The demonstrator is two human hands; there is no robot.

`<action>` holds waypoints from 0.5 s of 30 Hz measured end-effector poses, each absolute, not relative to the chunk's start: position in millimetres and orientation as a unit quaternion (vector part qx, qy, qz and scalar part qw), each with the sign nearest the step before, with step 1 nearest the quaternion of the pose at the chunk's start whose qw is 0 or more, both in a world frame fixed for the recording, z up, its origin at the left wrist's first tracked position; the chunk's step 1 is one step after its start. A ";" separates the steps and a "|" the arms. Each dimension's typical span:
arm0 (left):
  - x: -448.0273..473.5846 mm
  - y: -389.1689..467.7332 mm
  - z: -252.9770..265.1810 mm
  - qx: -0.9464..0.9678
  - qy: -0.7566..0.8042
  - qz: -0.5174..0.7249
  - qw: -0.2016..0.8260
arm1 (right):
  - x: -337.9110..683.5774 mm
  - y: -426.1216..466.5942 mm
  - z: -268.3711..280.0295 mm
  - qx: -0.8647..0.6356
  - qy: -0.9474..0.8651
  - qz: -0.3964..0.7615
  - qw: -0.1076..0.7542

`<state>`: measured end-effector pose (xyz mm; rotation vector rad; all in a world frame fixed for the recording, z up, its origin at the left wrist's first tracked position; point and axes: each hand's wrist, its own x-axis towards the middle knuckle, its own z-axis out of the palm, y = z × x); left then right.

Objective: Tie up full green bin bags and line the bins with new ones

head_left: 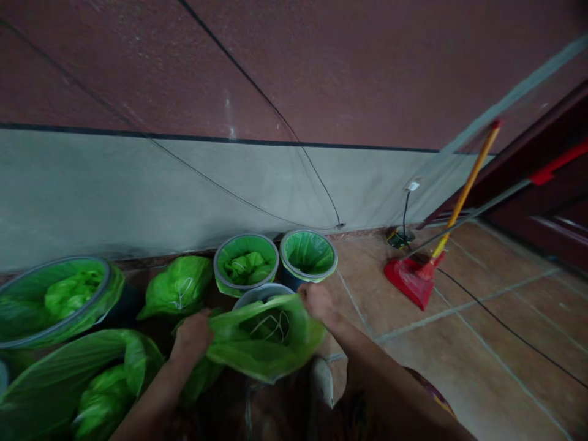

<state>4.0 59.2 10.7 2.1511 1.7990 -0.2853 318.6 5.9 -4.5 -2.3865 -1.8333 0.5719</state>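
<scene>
A green plastic bag [266,352] is stretched open between my two hands, its mouth facing up. My left hand [195,337] is closed on the bag's left edge, and my right hand [318,301] grips the right edge. White string-like strands show inside the bag. Just behind it stands a grey-rimmed bucket [264,293], partly hidden by the bag. Farther back are a bin lined with green plastic and holding a bundled bag [248,267], and a second lined bin [309,254]. Left of these sits a tied green bag [179,288].
At the left are a large lined bin [106,282] and an open green bag [124,349] with a green bundle inside. A red dustpan [416,278] with a yellow handle stands on the tiled floor at right. A black cable [500,324] crosses the tiles; a wall runs behind.
</scene>
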 end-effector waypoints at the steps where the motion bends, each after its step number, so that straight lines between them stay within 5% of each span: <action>1: 4.7 59.8 15.3 0.748 0.641 -0.088 0.149 | 325.1 8.9 -0.7 -0.793 -0.583 0.168 0.053; 8: 11.8 60.4 32.0 0.724 0.678 -0.023 0.120 | 341.6 10.3 12.5 -0.843 -0.515 0.131 0.086; 15: 6.8 56.2 -2.3 0.704 0.669 -0.068 0.226 | 334.9 1.2 12.8 -0.841 -0.497 0.210 0.042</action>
